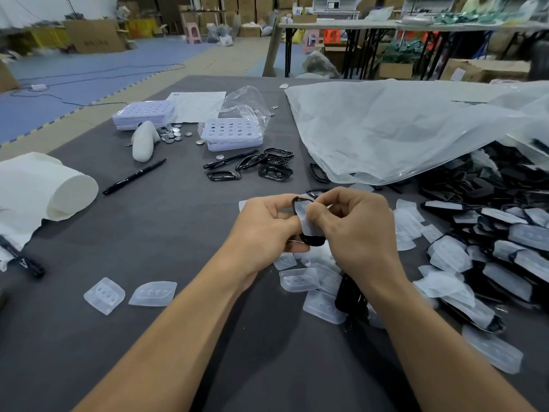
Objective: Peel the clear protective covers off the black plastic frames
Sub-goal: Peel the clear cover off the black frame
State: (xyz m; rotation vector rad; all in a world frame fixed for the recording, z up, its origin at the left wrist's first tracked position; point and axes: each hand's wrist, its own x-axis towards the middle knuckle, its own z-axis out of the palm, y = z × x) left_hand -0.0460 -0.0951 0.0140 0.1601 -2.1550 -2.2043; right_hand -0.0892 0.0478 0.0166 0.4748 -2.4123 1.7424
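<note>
Above the middle of the grey table, my left hand grips a black plastic frame by its left side. My right hand pinches the clear cover that sits on the frame, thumb on its face. Several bare black frames lie farther back on the table. A heap of covered frames fills the right side. Loose clear covers lie near my forearms, and more clear covers lie under my hands.
A large plastic bag drapes over the right rear. Two lilac hole trays, coin cells, black pens and a white roll lie to the left and behind. The table's dark cloth shows bare at the left centre.
</note>
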